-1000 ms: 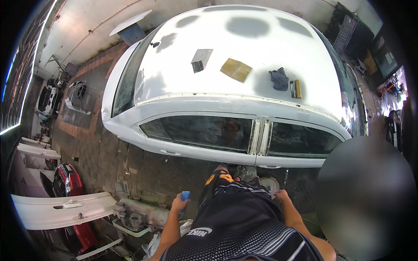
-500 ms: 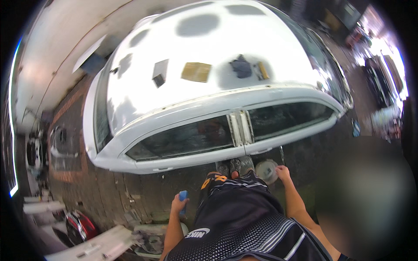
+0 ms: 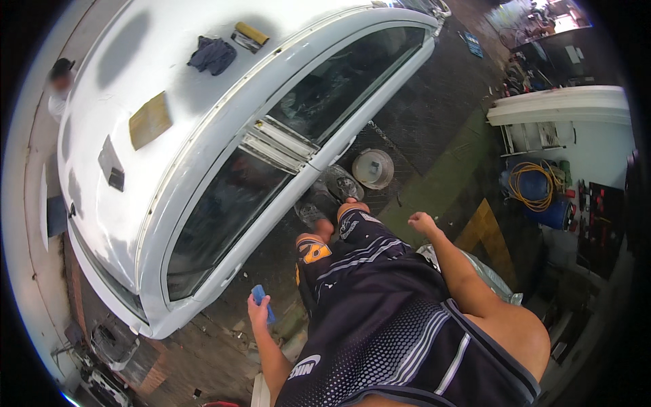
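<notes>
My left hand (image 3: 258, 311) grips a blue sanding block (image 3: 263, 302), which looks like a small rectangular pad. It hangs low beside the white car (image 3: 224, 273), below the nearer end of its windows. Off to my right, my right hand (image 3: 423, 222) has its fingers loosely curled, and I see nothing in them. A round whitish bucket (image 3: 385, 178) stands on the floor between that hand and the car. On the grey-patched roof lie a dark cloth (image 3: 213, 55), a tan sheet (image 3: 150, 121), a grey pad (image 3: 110, 161) and a yellow-edged block (image 3: 251, 35).
Another person (image 3: 60, 81) stands beyond the car at the far left. To the right, a yellow hose (image 3: 532, 184) hangs over blue drums (image 3: 548, 214). A pale bag (image 3: 491, 273) lies behind my right arm. A blue object (image 3: 472, 44) rests on the floor farther off.
My view has turned to the right, so the car now stands slanted and the hose and drums show. My right hand has come away from the bucket. The blue block stays in my left hand.
</notes>
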Demonstrator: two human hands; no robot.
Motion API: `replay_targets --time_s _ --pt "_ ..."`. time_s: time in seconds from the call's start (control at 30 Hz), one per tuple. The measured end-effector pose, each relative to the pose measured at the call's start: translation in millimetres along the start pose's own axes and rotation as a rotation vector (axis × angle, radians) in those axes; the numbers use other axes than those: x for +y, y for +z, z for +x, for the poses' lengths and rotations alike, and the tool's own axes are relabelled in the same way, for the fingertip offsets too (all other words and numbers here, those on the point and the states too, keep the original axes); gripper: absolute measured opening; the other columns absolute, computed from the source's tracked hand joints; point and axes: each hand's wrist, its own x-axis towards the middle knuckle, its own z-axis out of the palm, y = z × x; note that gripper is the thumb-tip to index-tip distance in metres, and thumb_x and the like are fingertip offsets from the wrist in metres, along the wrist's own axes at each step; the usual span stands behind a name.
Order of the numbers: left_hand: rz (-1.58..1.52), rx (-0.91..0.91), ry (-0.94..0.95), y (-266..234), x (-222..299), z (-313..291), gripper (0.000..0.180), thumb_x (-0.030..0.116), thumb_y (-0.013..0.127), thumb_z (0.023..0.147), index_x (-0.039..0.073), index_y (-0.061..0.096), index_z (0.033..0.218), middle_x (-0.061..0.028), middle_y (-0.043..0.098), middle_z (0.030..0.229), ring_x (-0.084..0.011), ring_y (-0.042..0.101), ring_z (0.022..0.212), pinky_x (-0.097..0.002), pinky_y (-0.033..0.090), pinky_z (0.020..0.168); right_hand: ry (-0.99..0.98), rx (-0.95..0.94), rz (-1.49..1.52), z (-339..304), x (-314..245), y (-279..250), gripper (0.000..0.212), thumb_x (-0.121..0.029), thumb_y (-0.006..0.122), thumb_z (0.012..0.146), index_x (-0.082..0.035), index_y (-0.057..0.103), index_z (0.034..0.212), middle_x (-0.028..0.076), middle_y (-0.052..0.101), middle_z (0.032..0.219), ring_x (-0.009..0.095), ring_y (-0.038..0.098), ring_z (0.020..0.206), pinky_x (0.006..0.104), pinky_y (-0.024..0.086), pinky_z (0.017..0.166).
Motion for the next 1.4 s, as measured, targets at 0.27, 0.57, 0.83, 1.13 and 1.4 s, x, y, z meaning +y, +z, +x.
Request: replay_targets --time_s 0.27,0.57,0.83,1.13,1.4 --pt "-0.225 0.049 -0.058 48 -9 44 0.071 0.019 0.081 0.085 -0.003 0.049 0.144 -0.0153 0.062 0.134 -0.0252 0.061 0.116 -0.0388 0.047 0.101 -0.045 -0.258 -0.121 42 11 -3 0.043 -0.043 0.068 0.091 -0.007 0.076 0.114 0.019 0.074 0.113 0.036 0.071 0.106 0.0441 0.055 0.093" --pt "-0.295 0.275 -0.047 131 -73 90 0.069 0.014 0.076 0.090 -0.005 0.044 0.148 -0.0191 0.057 0.141 -0.0294 0.057 0.124 -0.0394 0.042 0.108 -0.462 -0.331 -0.031 198 -48 10 0.039 -0.041 0.065 0.095 -0.008 0.073 0.114 0.019 0.075 0.107 0.033 0.072 0.102 0.0463 0.055 0.091" --pt "0.016 0.423 -0.003 248 -126 41 0.071 0.015 0.075 0.089 -0.008 0.043 0.148 -0.0245 0.056 0.141 -0.0340 0.057 0.126 -0.0423 0.042 0.110 -0.269 0.215 -0.052 373 51 30 0.032 -0.030 0.064 0.093 -0.007 0.073 0.113 0.020 0.073 0.108 0.038 0.069 0.106 0.0463 0.054 0.091" --pt "-0.514 0.309 -0.134 279 -12 109 0.056 0.016 0.070 0.091 0.007 0.049 0.143 -0.0074 0.061 0.104 -0.0164 0.057 0.069 -0.0311 0.049 0.058 -0.014 -0.050 -0.120 354 185 -2 0.036 -0.035 0.067 0.089 -0.009 0.076 0.112 0.019 0.075 0.108 0.036 0.070 0.107 0.0448 0.055 0.094" --pt "-0.469 -0.143 0.319 430 105 198 0.052 0.028 0.056 0.098 0.003 0.048 0.143 -0.0088 0.064 0.104 -0.0134 0.061 0.077 -0.0304 0.052 0.070 -0.336 -0.017 -0.075 390 181 -7 0.035 -0.032 0.065 0.094 -0.006 0.073 0.116 0.020 0.074 0.110 0.036 0.070 0.107 0.0456 0.055 0.093"
